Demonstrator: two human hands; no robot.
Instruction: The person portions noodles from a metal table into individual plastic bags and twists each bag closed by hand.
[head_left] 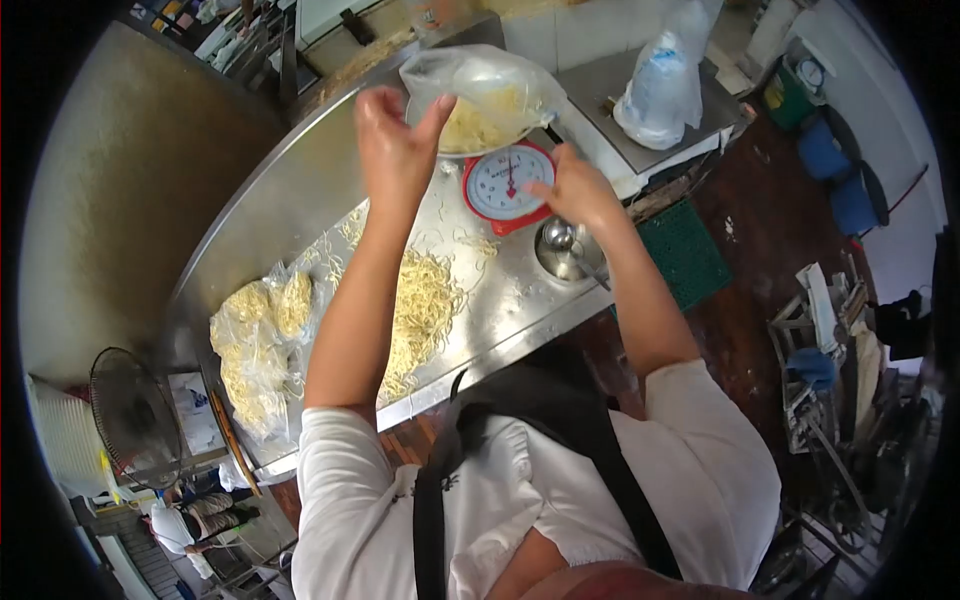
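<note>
One black apron (545, 385) over a white shirt (700, 440) fills the bottom centre. Beyond it, loose noodles (425, 310) lie heaped mid-frame on the steel worktop (490, 310), with bagged noodles (240, 350) farther left and a metal bowl (568, 268) right. Past the bowl stands a red dial scale (508, 185). The right hand (582, 188) is at its right edge, thumb and fingers apart; contact cannot be told. At upper centre, a clear bag of noodles (490, 115) sits on the scale; the left hand (400, 140), thumb apart from curled fingers, is at its left edge, touching or not unclear. Farthest, upper right, stands a white plastic bag (660, 95).
</note>
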